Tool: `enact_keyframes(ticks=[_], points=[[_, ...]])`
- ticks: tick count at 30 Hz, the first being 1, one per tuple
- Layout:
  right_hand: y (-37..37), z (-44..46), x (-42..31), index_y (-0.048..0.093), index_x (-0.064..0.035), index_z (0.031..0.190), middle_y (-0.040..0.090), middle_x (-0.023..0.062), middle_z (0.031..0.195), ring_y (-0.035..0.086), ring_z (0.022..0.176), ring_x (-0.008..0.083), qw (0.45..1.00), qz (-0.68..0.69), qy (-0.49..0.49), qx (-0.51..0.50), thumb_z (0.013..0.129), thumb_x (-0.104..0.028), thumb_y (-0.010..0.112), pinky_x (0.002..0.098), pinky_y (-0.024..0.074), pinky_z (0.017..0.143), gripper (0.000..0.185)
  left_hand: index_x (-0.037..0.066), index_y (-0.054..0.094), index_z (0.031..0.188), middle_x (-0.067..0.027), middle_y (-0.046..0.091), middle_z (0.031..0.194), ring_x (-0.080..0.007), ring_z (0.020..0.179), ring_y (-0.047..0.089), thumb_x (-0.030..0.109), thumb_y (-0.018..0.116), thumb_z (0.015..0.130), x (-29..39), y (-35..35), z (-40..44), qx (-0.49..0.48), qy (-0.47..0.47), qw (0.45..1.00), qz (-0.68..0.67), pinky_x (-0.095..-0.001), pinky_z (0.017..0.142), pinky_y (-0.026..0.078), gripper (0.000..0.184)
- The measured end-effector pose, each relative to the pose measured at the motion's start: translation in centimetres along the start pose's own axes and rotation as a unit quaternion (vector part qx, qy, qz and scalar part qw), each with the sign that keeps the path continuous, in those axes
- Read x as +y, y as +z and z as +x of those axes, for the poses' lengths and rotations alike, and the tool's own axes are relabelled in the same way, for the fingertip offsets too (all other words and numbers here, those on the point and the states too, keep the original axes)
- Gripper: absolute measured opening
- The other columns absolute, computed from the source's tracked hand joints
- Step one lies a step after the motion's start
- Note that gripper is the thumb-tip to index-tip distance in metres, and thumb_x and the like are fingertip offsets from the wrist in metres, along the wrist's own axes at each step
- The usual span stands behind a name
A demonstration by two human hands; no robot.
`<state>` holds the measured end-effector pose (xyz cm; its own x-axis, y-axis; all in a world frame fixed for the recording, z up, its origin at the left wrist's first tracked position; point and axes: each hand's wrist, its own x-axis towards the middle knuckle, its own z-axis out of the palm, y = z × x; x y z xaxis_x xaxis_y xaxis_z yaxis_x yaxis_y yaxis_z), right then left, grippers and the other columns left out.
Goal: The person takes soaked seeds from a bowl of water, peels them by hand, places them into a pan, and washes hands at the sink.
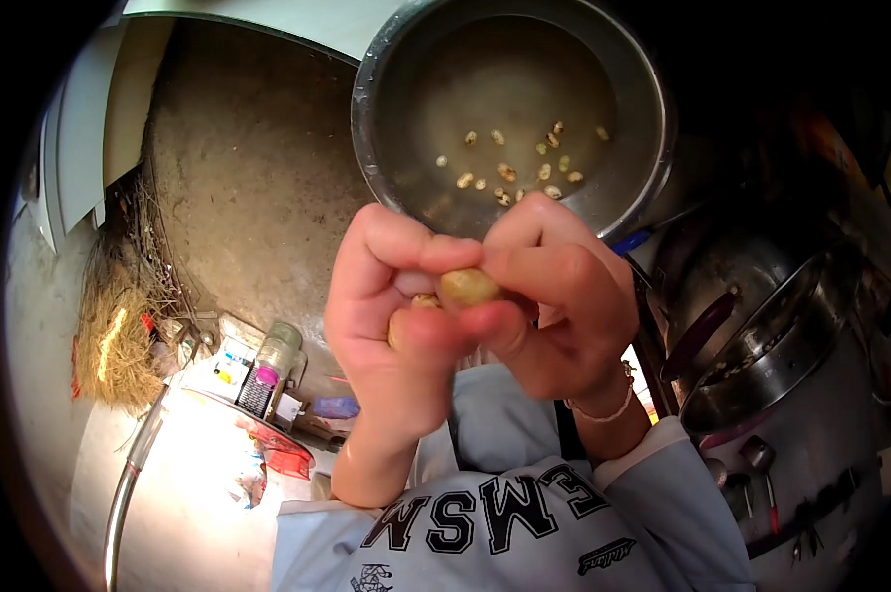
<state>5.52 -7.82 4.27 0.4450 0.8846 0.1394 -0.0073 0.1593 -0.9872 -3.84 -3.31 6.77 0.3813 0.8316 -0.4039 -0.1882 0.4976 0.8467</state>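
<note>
My left hand and my right hand meet in front of my chest, fingers closed in a pinch. Between their thumbs and fingertips is a yellowish bean pod, held from both sides. Part of it is hidden by the fingers. Another small yellowish piece shows inside the curled left fingers, too covered to name. Just beyond my hands stands a large metal basin. Several mottled cream and brown beans lie scattered in the cloudy liquid at its bottom.
At the right are a steel pan, a dark round lid or pan behind it, and hanging utensils. Lower left, a glass jar and a red plastic basket stand near a metal rail. Straw lies by the wall.
</note>
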Motion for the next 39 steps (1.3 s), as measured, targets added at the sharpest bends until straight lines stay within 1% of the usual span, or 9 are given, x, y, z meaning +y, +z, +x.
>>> enact_keyframes(ticks=[7, 9, 15, 17, 19, 21, 25, 31, 39], points=[[-0.6, 0.3, 0.7, 0.051, 0.0004, 0.072, 0.049, 0.0068, 0.062, 0.044, 0.048, 0.0118, 0.999, 0.012, -0.032, -0.034, 0.074, -0.009, 0.059, 0.0219, 0.0353, 0.041, 0.012, 0.0, 0.042, 0.087, -0.0007, 0.044, 0.054, -0.003, 0.042, 0.034, 0.028, 0.045, 0.084, -0.7, -1.4, 0.4, -0.087, -0.067, 0.993, -0.052, -0.0151, 0.038, 0.023, 0.029], [-0.2, -0.2, 0.7, 0.05, -0.0001, 0.074, 0.05, 0.0045, 0.063, 0.044, 0.049, 0.0073, 0.969, 0.224, 0.106, 0.005, 0.082, -0.009, 0.05, 0.0192, 0.0347, 0.042, 0.011, -0.001, 0.042, 0.087, -0.001, 0.042, 0.052, -0.0037, 0.04, 0.032, 0.029, 0.043, 0.084, -0.9, -1.3, 0.6, -0.077, -0.081, 0.986, -0.123, -0.016, 0.036, 0.021, 0.029], [-1.0, -0.3, 4.9, 0.05, -0.0017, 0.079, 0.049, 0.0033, 0.062, 0.045, 0.051, 0.0051, 0.949, 0.13, 0.266, 0.111, 0.086, -0.015, 0.041, 0.016, 0.034, 0.044, 0.018, 0.001, 0.043, 0.077, -0.0037, 0.041, 0.055, -0.0082, 0.044, 0.034, 0.027, 0.039, 0.084, -1.3, -3.2, 1.5, -0.135, -0.097, 0.96, -0.227, -0.0178, 0.034, 0.023, 0.027], [-1.8, -0.6, 8.0, 0.051, -0.0027, 0.082, 0.049, 0.0043, 0.063, 0.047, 0.052, 0.0069, 0.954, -0.019, 0.292, 0.071, 0.084, -0.014, 0.044, 0.0183, 0.036, 0.046, 0.013, 0.003, 0.046, 0.077, -0.004, 0.04, 0.065, -0.0113, 0.059, 0.039, 0.024, 0.039, 0.083, -1.6, -5.4, 2.3, -0.101, -0.156, 0.844, -0.503, -0.0194, 0.036, 0.027, 0.023], [-1.9, -0.4, 9.6, 0.052, -0.0037, 0.084, 0.05, 0.0053, 0.064, 0.049, 0.052, 0.0087, 0.936, -0.167, 0.31, 0.027, 0.082, -0.013, 0.047, 0.0207, 0.038, 0.047, 0.011, 0.005, 0.046, 0.076, -0.0037, 0.039, 0.074, -0.0132, 0.072, 0.038, 0.017, 0.042, 0.08, -2.2, -7.7, 2.8, -0.143, -0.146, 0.806, -0.555, -0.0199, 0.041, 0.035, 0.014], [-1.3, -0.1, 10.4, 0.054, -0.005, 0.085, 0.053, 0.0081, 0.071, 0.053, 0.055, 0.0153, 0.913, -0.308, 0.267, 0.027, 0.075, -0.01, 0.052, 0.0268, 0.0417, 0.052, 0.012, 0.005, 0.043, 0.068, -0.0045, 0.04, 0.076, -0.0148, 0.073, 0.038, 0.009, 0.046, 0.075, -1.6, -8.8, 2.7, 0.005, -0.175, 0.711, -0.681, -0.0203, 0.049, 0.042, 0.009], [-0.2, 0.2, 12.2, 0.055, -0.0039, 0.081, 0.055, 0.0097, 0.078, 0.055, 0.057, 0.0198, 0.89, -0.402, 0.215, 0.013, 0.07, -0.008, 0.054, 0.0294, 0.0434, 0.057, 0.012, 0.005, 0.04, 0.064, -0.0053, 0.041, 0.08, -0.015, 0.077, 0.039, 0.005, 0.046, 0.072, -2.1, -11.7, 2.9, 0.04, -0.185, 0.749, -0.635, -0.0214, 0.055, 0.045, 0.01], [0.5, 1.4, 11.8, 0.055, -0.0042, 0.089, 0.057, 0.008, 0.073, 0.055, 0.058, 0.0157, 0.889, -0.314, 0.323, -0.082, 0.067, -0.005, 0.057, 0.0247, 0.044, 0.057, 0.022, 0.006, 0.038, 0.065, -0.0041, 0.039, 0.077, -0.0101, 0.06, 0.034, 0.023, 0.037, 0.088, -2.5, -13.6, 3.0, 0.011, -0.187, 0.837, -0.514, -0.0152, 0.035, 0.026, 0.029], [0.3, 2.2, 5.6, 0.053, 0.0044, 0.091, 0.055, 0.0052, 0.074, 0.052, 0.063, 0.0067, 0.922, 0.151, 0.357, 0.009, 0.075, 0.003, 0.049, 0.017, 0.0429, 0.055, 0.016, 0.001, 0.044, 0.11, -0.0024, 0.043, 0.068, -0.0053, 0.049, 0.035, 0.018, 0.038, 0.088, -1.2, -10.4, 3.6, 0.06, -0.155, 0.962, -0.215, -0.0141, 0.032, 0.022, 0.029]])
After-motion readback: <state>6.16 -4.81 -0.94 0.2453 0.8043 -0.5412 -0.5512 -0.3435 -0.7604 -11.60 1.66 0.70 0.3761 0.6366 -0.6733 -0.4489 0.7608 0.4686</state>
